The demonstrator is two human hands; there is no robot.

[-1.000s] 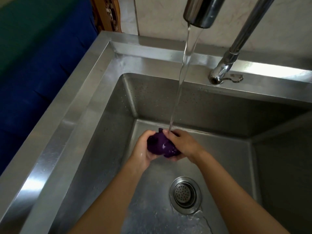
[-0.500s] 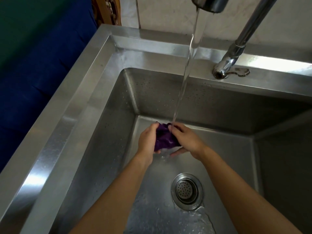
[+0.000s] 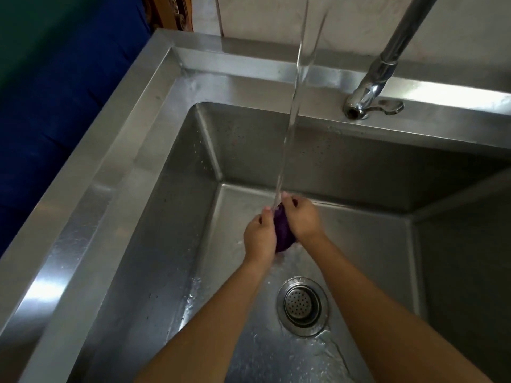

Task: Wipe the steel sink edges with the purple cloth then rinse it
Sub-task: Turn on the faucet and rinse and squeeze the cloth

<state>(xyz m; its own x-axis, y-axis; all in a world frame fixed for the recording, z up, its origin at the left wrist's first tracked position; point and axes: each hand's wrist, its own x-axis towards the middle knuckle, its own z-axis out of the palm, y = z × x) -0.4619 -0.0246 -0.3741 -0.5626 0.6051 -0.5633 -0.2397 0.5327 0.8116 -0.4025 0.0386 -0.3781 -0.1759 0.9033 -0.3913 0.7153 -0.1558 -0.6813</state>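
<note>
- Head view: the steel sink (image 3: 166,167) fills most of the frame, its wide rim running from the lower left up to the top centre and then across to the upper right.
- A stream of water (image 3: 293,111) falls from the top centre of the frame and lands on the hands just above the middle.
- The purple cloth (image 3: 282,233) sits at frame centre, bunched into a small wad and pressed between the two palms above the basin floor; only a narrow strip of it shows.
- The left hand (image 3: 260,237) is closed around the left side of the cloth, fingers curled in at the top.
- The right hand (image 3: 302,218) is clamped on the right side of the cloth, its fingertips at the point where the water lands.
- The drain strainer (image 3: 302,305) lies below the hands, lower centre-right, with wet streaks around it.
- The faucet base (image 3: 367,103) stands on the back rim, upper right, its pipe rising out of the frame.
- A dark blue surface (image 3: 55,111) fills the upper left beside the sink.
</note>
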